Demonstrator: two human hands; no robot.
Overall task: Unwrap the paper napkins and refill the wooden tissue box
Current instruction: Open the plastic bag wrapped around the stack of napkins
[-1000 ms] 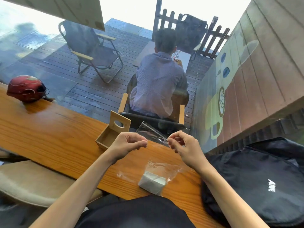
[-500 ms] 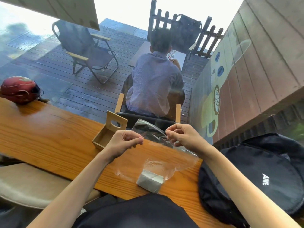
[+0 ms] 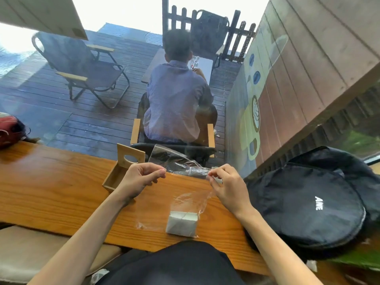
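A white stack of paper napkins (image 3: 182, 223) is sitting inside a clear plastic wrapper (image 3: 185, 200) on the wooden counter (image 3: 51, 188), below and between both sets of fingers. The right hand (image 3: 228, 188) is pinching the wrapper's top edge with curled fingertips; the left hand (image 3: 141, 177) is pinching thumb to fingers, though whether film lies between them I cannot tell. Just beyond the left knuckles the wooden tissue box (image 3: 121, 171) is standing open. A black bag (image 3: 312, 204) is lying right of the right hand, before a window onto a deck.
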